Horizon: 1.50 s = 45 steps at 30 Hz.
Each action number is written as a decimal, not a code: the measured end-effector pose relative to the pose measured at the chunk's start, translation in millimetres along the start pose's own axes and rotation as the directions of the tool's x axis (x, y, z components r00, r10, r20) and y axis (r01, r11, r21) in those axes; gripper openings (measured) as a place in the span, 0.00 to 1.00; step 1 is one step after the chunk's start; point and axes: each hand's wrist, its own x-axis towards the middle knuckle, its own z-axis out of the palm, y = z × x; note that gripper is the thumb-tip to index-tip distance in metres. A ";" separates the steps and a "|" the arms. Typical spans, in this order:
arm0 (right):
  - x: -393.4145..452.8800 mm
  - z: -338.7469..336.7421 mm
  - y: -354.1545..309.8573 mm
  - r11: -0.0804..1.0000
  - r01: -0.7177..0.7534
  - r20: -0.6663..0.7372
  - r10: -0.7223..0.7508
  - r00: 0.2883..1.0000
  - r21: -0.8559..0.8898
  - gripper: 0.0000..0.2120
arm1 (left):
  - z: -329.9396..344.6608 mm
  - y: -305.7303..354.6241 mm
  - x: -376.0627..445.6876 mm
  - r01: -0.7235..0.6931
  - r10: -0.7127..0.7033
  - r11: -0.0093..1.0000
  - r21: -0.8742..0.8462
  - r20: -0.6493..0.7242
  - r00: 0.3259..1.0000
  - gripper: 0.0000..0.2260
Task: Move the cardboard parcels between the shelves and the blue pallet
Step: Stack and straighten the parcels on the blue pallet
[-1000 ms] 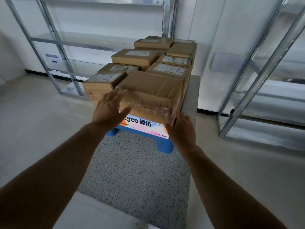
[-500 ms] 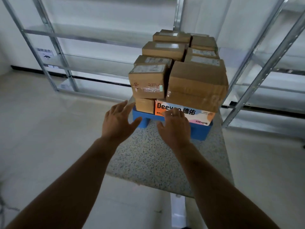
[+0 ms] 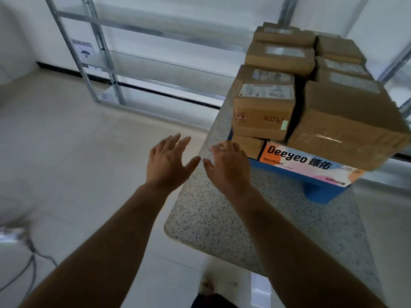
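The stacked cardboard parcels (image 3: 264,112) hide most of the blue pallet (image 3: 320,192) on the speckled mat (image 3: 222,218); the rightmost parcel is cut off and blurred. Left hand (image 3: 165,162) and right hand (image 3: 229,166) hover palm-down, fingers spread, holding nothing.

Pale tiled floor (image 3: 89,152) spreads wide, washed in soft daylight, and a speckled grey mat (image 3: 222,218) lies across it. White walls (image 3: 20,41) behind, dark skirting (image 3: 57,71) below, and a grey cable (image 3: 26,263) trails at left.
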 end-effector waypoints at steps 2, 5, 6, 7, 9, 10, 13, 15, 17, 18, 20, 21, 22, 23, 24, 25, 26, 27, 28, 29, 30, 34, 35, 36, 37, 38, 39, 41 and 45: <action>21.3 8.2 -11.7 1.000 0.015 0.007 -0.015 1.000 0.008 0.20 | -1.8 -16.9 14.9 0.006 -0.006 1.000 0.012 0.007 1.000 0.28; 53.5 18.6 -29.3 0.999 0.030 0.010 -0.031 0.999 0.013 0.20 | -6.8 -40.6 37.4 0.020 -0.020 1.000 0.023 -0.001 1.000 0.29; 63.7 22.3 -35.1 1.000 0.029 0.012 -0.030 0.999 0.011 0.20 | -8.1 -48.9 44.6 0.022 -0.022 0.999 0.024 -0.002 1.000 0.29; 74.0 26.4 -40.7 1.000 0.023 0.017 -0.023 1.000 0.004 0.20 | -8.8 -58.0 52.2 0.019 -0.019 1.000 0.024 -0.001 1.000 0.29; 92.9 35.1 -50.7 1.000 0.002 0.029 -0.001 1.000 -0.019 0.21 | -10.3 -77.8 68.7 0.008 -0.008 1.000 0.025 0.003 1.000 0.29; 101.7 39.8 -56.1 1.000 -0.013 0.034 0.014 0.999 -0.027 0.21 | -11.6 -88.7 77.6 0.000 -0.001 1.000 0.023 0.010 1.000 0.29; 129.3 55.3 -73.6 0.996 -0.069 0.027 0.070 0.997 -0.050 0.21 | -14.4 -123.5 107.1 -0.033 0.032 0.999 0.020 0.027 0.999 0.29; 149.2 65.1 -87.1 0.991 -0.119 0.013 0.121 0.993 -0.065 0.21 | -16.8 -147.9 127.2 -0.073 0.073 0.997 0.013 0.051 0.996 0.29; 169.0 73.0 -102.8 0.982 -0.172 -0.002 0.172 0.985 -0.073 0.22 | -20.7 -172.3 147.5 -0.117 0.116 0.993 0.003 0.068 0.991 0.29; 178.3 76.6 -110.9 0.977 -0.197 -0.009 0.197 0.980 -0.075 0.22 | -23.3 -183.9 157.2 -0.140 0.139 0.990 0.004 0.075 0.987 0.29; 196.7 83.2 -125.3 0.966 -0.243 -0.023 0.242 0.970 -0.094 0.22 | -27.7 -205.3 178.1 -0.180 0.179 0.984 0.002 0.080 0.981 0.30; 205.2 86.0 -132.0 0.960 -0.260 -0.031 0.259 0.965 -0.107 0.22 | -29.7 -214.3 187.9 -0.195 0.195 0.981 -0.004 0.082 0.977 0.30; 212.8 87.8 -138.2 0.953 -0.278 -0.038 0.276 0.960 -0.116 0.22 | -31.3 -221.2 196.5 -0.210 0.210 0.978 -0.014 0.085 0.974 0.30; 219.5 89.2 -143.8 0.947 -0.297 -0.046 0.294 0.955 -0.121 0.22 | -32.4 -226.7 204.2 -0.225 0.227 0.974 -0.026 0.088 0.970 0.30; 225.5 90.3 -148.4 0.941 -0.315 -0.055 0.310 0.949 -0.126 0.22 | -32.7 -230.8 211.7 -0.242 0.245 0.969 -0.042 0.088 0.966 0.30; 230.8 91.3 -152.5 0.935 -0.329 -0.060 0.323 0.944 -0.133 0.22 | -32.5 -234.0 218.8 -0.258 0.262 0.964 -0.059 0.089 0.961 0.30; 235.7 92.2 -155.6 0.930 -0.338 -0.063 0.332 0.941 -0.143 0.21 | -32.1 -236.6 226.0 -0.272 0.279 0.959 -0.074 0.091 0.956 0.30; 240.9 93.1 -157.2 0.926 -0.345 -0.066 0.338 0.939 -0.152 0.21 | -31.3 -238.4 233.4 -0.285 0.293 0.955 -0.085 0.091 0.952 0.30; 246.5 94.1 -157.2 0.922 -0.353 -0.071 0.346 0.936 -0.161 0.21 | -29.9 -239.4 241.1 -0.297 0.305 0.950 -0.093 0.086 0.948 0.30; 252.1 94.7 -156.2 0.917 -0.361 -0.078 0.352 0.933 -0.171 0.21 | -28.2 -239.9 248.7 -0.309 0.317 0.946 -0.101 0.081 0.945 0.30; 258.2 95.1 -154.8 0.912 -0.369 -0.085 0.359 0.929 -0.179 0.21 | -26.2 -240.0 256.4 -0.318 0.327 0.942 -0.109 0.077 0.942 0.30; 285.8 98.8 -141.8 0.895 -0.414 -0.127 0.397 0.909 -0.165 0.21 | -12.4 -234.9 292.3 -0.359 0.371 0.924 -0.133 0.082 0.925 0.31; 293.1 100.5 -136.8 0.891 -0.427 -0.141 0.408 0.902 -0.156 0.21 | -8.0 -232.2 302.2 -0.372 0.386 0.918 -0.138 0.091 0.918 0.31; 300.5 102.9 -130.6 0.886 -0.439 -0.156 0.418 0.895 -0.147 0.21 | -2.6 -228.9 312.6 -0.388 0.403 0.911 -0.142 0.095 0.910 0.31; 310.1 106.1 -121.9 0.881 -0.453 -0.171 0.430 0.887 -0.136 0.20 | 4.3 -224.8 326.7 -0.406 0.422 0.902 -0.147 0.097 0.901 0.31; 317.5 108.5 -115.7 0.878 -0.460 -0.180 0.435 0.882 -0.130 0.20 | 8.8 -221.8 336.8 -0.419 0.436 0.895 -0.151 0.098 0.895 0.31; 325.8 111.4 -108.3 0.875 -0.468 -0.187 0.442 0.877 -0.126 0.20 | 13.7 -218.8 348.1 -0.433 0.450 0.888 -0.153 0.099 0.888 0.32; 346.3 118.1 -89.1 0.863 -0.493 -0.209 0.465 0.860 -0.111 0.20 | 25.7 -210.6 376.1 -0.467 0.484 0.871 -0.155 0.101 0.869 0.32; 395.1 123.2 -46.6 0.834 -0.546 -0.236 0.517 0.823 -0.079 0.20 | 43.4 -183.7 444.1 -0.524 0.540 0.840 -0.140 0.119 0.833 0.32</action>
